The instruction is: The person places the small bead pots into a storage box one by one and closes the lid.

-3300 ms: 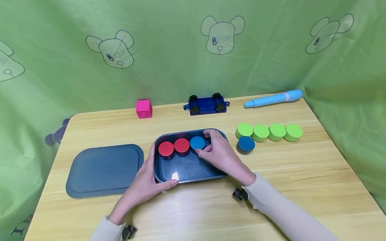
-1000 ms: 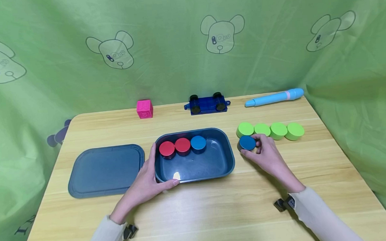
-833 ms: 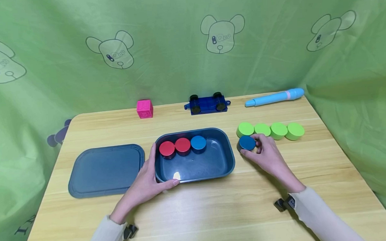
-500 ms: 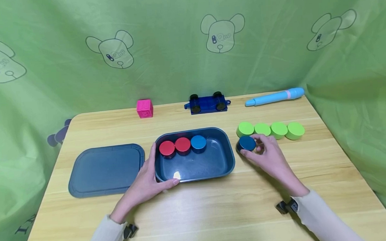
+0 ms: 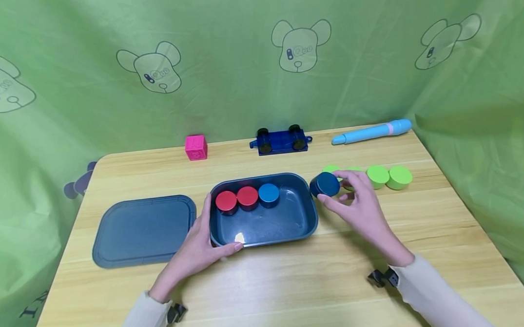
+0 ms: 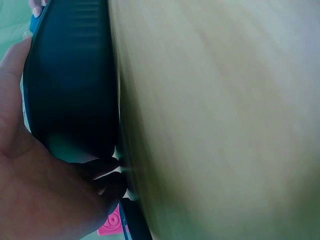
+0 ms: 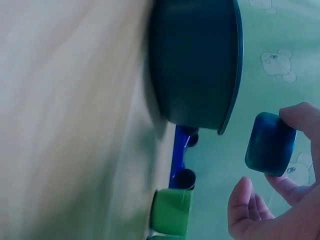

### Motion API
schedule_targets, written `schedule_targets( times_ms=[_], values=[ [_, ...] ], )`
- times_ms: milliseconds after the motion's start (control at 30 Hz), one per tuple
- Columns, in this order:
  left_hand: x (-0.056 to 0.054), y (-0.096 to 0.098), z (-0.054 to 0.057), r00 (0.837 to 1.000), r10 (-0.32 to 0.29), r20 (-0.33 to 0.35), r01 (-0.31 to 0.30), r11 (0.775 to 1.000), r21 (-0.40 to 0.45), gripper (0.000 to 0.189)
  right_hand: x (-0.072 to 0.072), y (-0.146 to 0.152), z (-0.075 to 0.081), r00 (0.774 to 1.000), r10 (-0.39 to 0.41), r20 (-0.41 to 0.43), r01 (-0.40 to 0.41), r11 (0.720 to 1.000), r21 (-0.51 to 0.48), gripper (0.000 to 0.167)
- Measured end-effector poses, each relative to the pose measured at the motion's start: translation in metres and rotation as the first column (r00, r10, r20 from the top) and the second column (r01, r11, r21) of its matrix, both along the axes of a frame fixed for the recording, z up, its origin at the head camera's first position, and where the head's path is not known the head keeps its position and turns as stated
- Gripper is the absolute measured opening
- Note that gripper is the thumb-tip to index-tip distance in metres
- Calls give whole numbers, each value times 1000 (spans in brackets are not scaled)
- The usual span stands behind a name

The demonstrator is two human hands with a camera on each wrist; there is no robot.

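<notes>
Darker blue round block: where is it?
Head view: the right hand holds the darker blue round block raised, just right of the open navy plastic box.

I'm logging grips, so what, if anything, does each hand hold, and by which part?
The right hand pinches a dark blue disc by its curved side. The left hand grips the box at its near left corner.

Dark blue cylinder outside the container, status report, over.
Right hand pinches dark blue cylinder, clear of table. Left hand grips container at its left end. No obstruction seen between cylinder and container.
</notes>
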State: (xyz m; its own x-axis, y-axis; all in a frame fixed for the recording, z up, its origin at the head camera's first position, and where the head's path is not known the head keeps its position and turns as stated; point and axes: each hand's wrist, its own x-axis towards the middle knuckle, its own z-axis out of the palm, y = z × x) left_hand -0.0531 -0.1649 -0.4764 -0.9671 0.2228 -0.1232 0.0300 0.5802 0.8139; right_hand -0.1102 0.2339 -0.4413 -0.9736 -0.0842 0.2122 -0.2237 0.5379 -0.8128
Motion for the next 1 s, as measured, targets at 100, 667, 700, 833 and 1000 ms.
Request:
schedule_targets(
  times_ms=[100,667,700,833,1000],
  values=[
    [0,-1,0,1000,-1,1,1,1000,4,136,-3,-8,2,1000,20,-2,-20,1000,-3,60],
    [-1,-2,-1,1000,1,9,-1,1000,-5,136,-24,-39,-8,969,200,146,-220,966,137,61],
    [-1,-2,0,1000,1,10,-1,1000,-5,136,-24,-40,-9,968,203,146,-226,962,155,61],
    [-1,-2,1,1000,0,8,0,1000,-1,136,-25,-45,-12,962,222,159,-252,945,207,59],
    [0,-1,0,1000,-3,-1,3,1000,-6,136,-26,-50,-14,956,224,190,-272,919,285,61]
  ],
)
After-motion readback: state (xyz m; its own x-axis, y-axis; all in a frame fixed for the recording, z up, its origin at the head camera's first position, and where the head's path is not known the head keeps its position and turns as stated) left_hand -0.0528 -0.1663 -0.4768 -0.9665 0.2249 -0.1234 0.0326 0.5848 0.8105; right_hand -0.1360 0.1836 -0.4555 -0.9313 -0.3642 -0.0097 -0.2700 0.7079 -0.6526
